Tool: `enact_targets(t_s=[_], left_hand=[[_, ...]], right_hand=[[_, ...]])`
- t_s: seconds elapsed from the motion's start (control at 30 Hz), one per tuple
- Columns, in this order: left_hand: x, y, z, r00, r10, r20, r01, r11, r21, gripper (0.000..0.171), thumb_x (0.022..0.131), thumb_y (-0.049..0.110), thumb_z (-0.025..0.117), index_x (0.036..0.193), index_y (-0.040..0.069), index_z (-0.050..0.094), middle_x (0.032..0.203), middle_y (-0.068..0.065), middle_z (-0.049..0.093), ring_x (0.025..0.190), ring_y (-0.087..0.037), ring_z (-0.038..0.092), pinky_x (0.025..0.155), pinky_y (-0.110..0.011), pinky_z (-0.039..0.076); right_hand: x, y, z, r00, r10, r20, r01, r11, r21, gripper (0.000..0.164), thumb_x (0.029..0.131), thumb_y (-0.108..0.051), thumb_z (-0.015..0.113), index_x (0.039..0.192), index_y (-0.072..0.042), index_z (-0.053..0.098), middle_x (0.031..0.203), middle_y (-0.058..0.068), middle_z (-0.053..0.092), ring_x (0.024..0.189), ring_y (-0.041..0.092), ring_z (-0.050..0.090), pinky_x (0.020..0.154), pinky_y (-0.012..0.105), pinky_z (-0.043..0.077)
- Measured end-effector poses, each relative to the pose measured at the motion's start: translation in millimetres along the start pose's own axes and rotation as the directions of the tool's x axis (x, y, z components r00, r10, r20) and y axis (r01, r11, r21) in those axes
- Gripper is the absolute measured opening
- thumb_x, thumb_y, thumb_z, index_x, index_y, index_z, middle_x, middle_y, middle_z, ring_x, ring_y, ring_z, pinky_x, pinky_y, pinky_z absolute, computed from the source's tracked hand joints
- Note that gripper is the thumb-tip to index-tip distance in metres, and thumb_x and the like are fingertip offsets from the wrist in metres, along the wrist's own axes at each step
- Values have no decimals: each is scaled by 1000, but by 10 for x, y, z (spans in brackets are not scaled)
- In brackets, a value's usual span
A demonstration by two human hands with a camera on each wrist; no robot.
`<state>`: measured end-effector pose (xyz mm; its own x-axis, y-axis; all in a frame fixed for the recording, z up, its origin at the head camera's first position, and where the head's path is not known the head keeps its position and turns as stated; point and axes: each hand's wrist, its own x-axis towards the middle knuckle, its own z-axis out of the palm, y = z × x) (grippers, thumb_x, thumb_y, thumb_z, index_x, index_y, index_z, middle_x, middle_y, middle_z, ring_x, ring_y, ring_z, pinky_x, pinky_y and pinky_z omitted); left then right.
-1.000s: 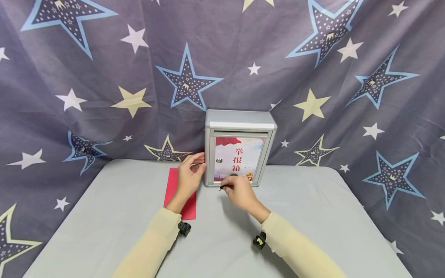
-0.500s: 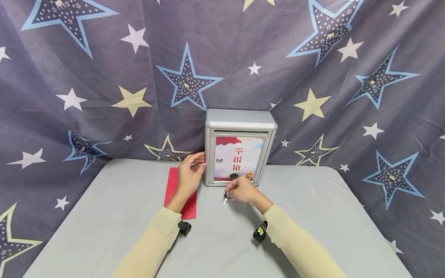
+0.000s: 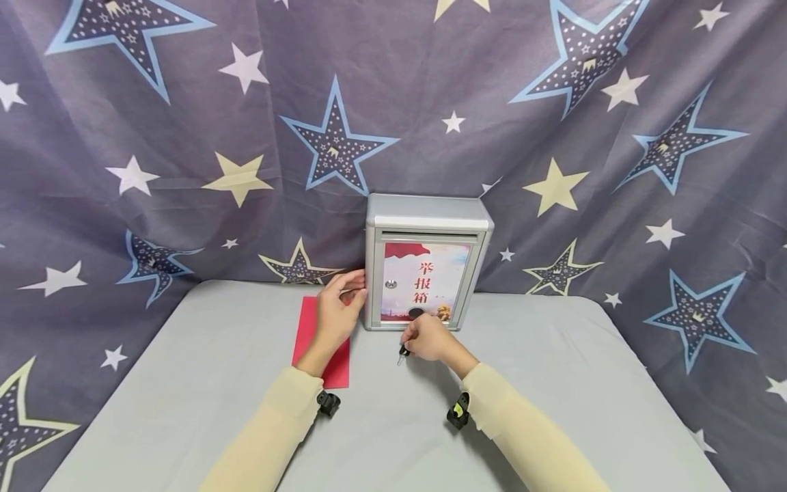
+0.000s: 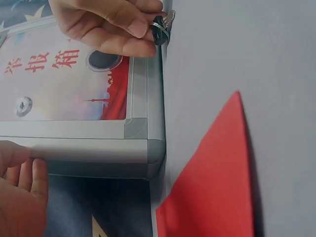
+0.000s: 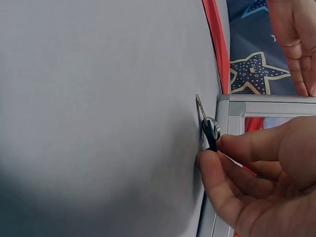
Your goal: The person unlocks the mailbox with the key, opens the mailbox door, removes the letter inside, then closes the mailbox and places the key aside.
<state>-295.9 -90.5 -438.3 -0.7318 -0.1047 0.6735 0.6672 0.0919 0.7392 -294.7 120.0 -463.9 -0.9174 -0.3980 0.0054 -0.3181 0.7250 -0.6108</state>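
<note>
A silver metal box point(image 3: 430, 212) with a slot near its top and a printed white and red front panel stands upright at the table's back. A round lock point(image 4: 23, 106) sits on the panel's left side. My left hand point(image 3: 335, 316) rests against the box's left side, its fingers and thumb at the edge. In front of the box's lower edge, my right hand point(image 3: 432, 339) pinches a black-headed key point(image 5: 210, 136) between thumb and fingertips. A metal ring point(image 5: 216, 127) hangs on the key. Its blade points away from the fingers, close to the tabletop.
A flat red paper point(image 3: 305, 328), maybe an envelope, lies on the grey-covered table point(image 3: 393, 437), partly under my left forearm. A star-patterned curtain point(image 3: 406, 82) hangs right behind the box and the table's back edge.
My right hand has drawn slightly down and right from the box's lower front, and the key has tilted to point downward. My left hand stays against the box.
</note>
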Motion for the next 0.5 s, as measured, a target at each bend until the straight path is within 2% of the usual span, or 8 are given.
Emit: enact_targets(t_s=[0.1,0.23,0.33,0.43,0.5], left_hand=[[7,8,-9,1000,-7,2,7,1000,2,34,85,-22,67,119,-16,67,105,-34,66,99,-47,66,85,-60,58],[26,10,-31,999,-34,12,34,999,-2,34,85,-21,67,119,-16,66,106,-35,65,99,-49,66,85,-40,63],[32,-110,-50,997,-73,18,73,997,2,35,87,-19,68,121,-15,66,109,-34,65,100,-48,66,85,-27,61],[26,-245,-78,994,-104,28,104,994,20,36,87,-14,71,123,-11,67,111,-30,67,100,-45,67,84,-23,60],[21,-279,-100,991,-125,49,123,992,35,38,88,-11,73,125,-7,68,112,-27,68,99,-42,68,83,-20,59]], right_hand=[[-1,-11,-10,999,-32,-13,32,998,-46,12,89,2,71,83,-6,78,72,-3,72,61,7,58,57,22,50],[-16,-29,-34,996,-85,-28,82,994,-78,12,85,4,69,82,-4,78,73,-1,72,62,7,57,60,24,51],[-29,-22,-62,994,-103,-25,101,992,-69,12,85,4,68,84,-3,78,77,1,74,64,8,57,62,25,52],[-54,3,-104,995,-102,-7,102,994,-35,12,89,2,68,89,-2,78,81,2,74,66,8,58,62,25,52],[-92,23,-149,995,-101,-2,101,995,-6,11,91,1,68,93,-1,78,84,2,75,68,8,58,62,25,52]])
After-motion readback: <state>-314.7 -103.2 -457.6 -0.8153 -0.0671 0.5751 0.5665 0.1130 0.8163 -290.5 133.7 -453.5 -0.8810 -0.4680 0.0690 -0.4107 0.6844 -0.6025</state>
